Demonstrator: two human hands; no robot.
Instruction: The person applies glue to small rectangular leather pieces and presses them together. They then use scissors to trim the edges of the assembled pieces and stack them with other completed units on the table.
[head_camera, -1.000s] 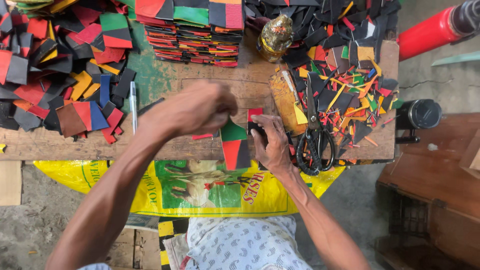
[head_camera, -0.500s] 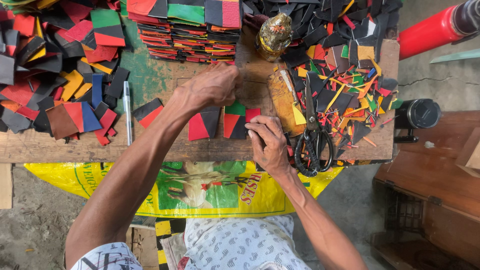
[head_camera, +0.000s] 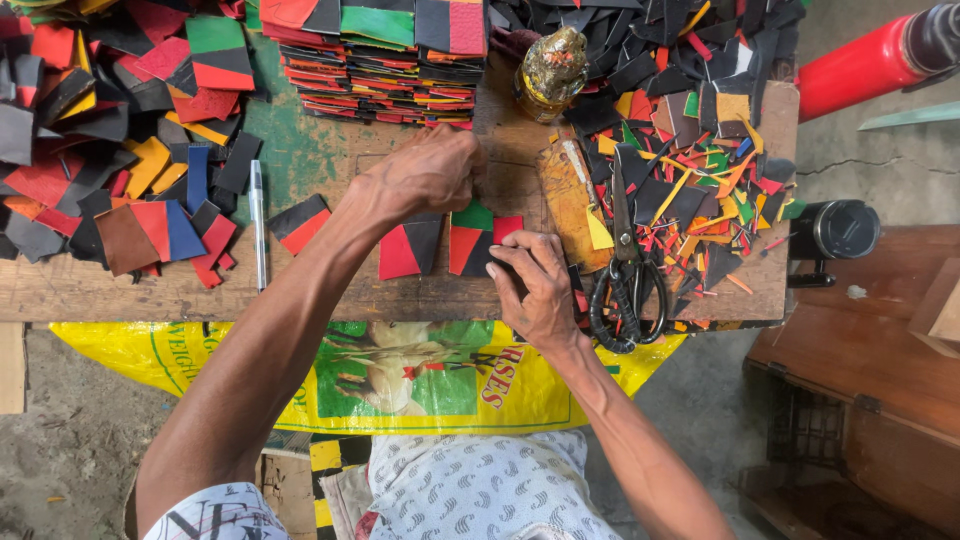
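Observation:
My left hand (head_camera: 425, 175) is curled into a loose fist above the middle of the wooden table (head_camera: 420, 295), just below the stacks of coloured patches (head_camera: 385, 60). Whether it holds anything is hidden. My right hand (head_camera: 535, 285) lies flat, fingers pressing on a black piece next to a green, red and black patch (head_camera: 473, 235). To the left of that lies a red and black patch (head_camera: 408, 250), and further left another black and red patch (head_camera: 300, 222).
Black-handled scissors (head_camera: 625, 270) lie right of my right hand amid a heap of coloured scraps (head_camera: 700, 170). A pen (head_camera: 258, 225) lies left of centre. Loose leather pieces (head_camera: 90, 150) cover the left side. A golden jar (head_camera: 550, 65) stands at the back. A yellow sack (head_camera: 420, 375) hangs below the table.
My left hand has moved from the table's front edge up and right toward the stacks. Patches that it covered now lie exposed. My right hand has stayed on the black piece.

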